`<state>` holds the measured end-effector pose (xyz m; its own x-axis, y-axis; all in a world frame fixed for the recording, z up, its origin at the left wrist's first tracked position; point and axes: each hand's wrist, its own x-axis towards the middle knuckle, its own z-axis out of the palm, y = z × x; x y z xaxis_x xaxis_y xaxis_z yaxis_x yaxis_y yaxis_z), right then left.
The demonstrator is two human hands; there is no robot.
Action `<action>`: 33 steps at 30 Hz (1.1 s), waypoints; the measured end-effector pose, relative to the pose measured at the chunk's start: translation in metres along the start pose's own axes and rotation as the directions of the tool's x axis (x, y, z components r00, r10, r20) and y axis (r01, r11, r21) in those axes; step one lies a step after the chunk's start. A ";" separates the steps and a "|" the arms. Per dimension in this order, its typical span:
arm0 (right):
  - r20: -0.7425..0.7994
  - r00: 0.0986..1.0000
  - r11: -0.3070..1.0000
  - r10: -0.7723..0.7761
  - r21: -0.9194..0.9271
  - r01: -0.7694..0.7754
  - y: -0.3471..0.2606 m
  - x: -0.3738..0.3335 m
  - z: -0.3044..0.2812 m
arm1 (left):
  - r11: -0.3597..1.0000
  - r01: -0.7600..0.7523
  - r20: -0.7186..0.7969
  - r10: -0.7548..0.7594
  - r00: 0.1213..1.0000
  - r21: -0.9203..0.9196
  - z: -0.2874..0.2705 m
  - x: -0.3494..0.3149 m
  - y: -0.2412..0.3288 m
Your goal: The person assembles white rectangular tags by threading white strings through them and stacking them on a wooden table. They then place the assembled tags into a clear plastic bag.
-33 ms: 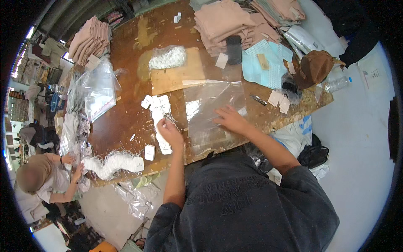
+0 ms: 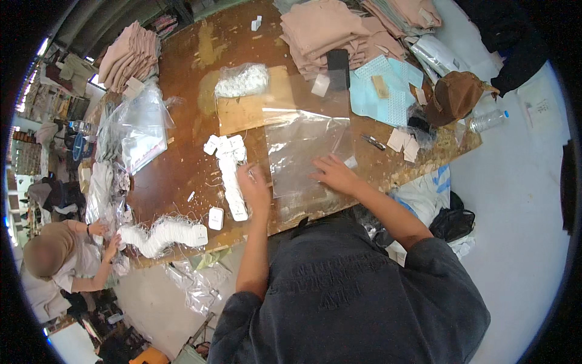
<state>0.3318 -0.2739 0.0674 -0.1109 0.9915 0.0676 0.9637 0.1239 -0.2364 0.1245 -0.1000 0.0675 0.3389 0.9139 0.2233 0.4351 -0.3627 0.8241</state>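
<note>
My right hand [image 2: 335, 175] lies with fingers spread on a clear plastic bag [image 2: 303, 142], flat on the wooden table in front of me. Between this bag and a row of white hang tags [image 2: 230, 173] is my left hand [image 2: 254, 185], its fingers curled together. A small pale bit shows at the fingertips, too small to name. The tags overlap in a strip, their strings trailing at the sides. Left of them lies a small separate stack of tags [image 2: 216, 218], and farther left a long curved row of strung tags [image 2: 163, 236].
A bag of white strings [image 2: 242, 82] rests on a cardboard sheet [image 2: 233, 115]. Folded pink garments [image 2: 321, 27], a dark phone [image 2: 338, 68], a brown cap [image 2: 454, 97] and a pen-like tool [image 2: 373, 142] lie to the right. A co-worker [image 2: 79, 255] handles wrapped items at left.
My left hand has drawn slightly right, off the tag strip toward the clear bag. The clear film now shows farther up, over the cardboard's edge. My right hand has barely moved.
</note>
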 end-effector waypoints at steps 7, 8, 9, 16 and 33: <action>0.021 0.993 0.957 0.117 0.266 -0.118 0.009 -0.016 0.034 | 0.787 -0.594 0.785 0.257 0.563 0.169 0.093 0.021 -0.002; 0.062 0.969 0.914 0.238 0.322 -0.245 0.012 -0.007 0.035 | 0.769 -0.592 0.802 0.186 0.568 0.241 0.099 0.020 -0.010; 0.087 0.933 0.855 0.348 0.380 -0.354 0.012 -0.001 0.035 | 0.740 -0.586 0.829 0.070 0.555 0.330 0.104 0.020 -0.017; 0.072 0.956 0.954 0.286 0.075 -0.291 -0.011 0.006 0.038 | 0.726 -0.514 0.765 -0.026 0.644 0.458 0.091 0.030 -0.042; 0.021 0.955 0.939 0.297 0.175 -0.296 0.016 0.060 0.055 | 0.686 -0.486 0.700 -0.048 0.713 0.542 0.093 0.048 -0.023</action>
<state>0.3267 -0.2099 0.0140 0.1749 0.9842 -0.0262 0.8953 -0.1701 -0.4118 0.2085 -0.0648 0.0107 0.8042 0.5416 -0.2450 0.5860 -0.7913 0.1744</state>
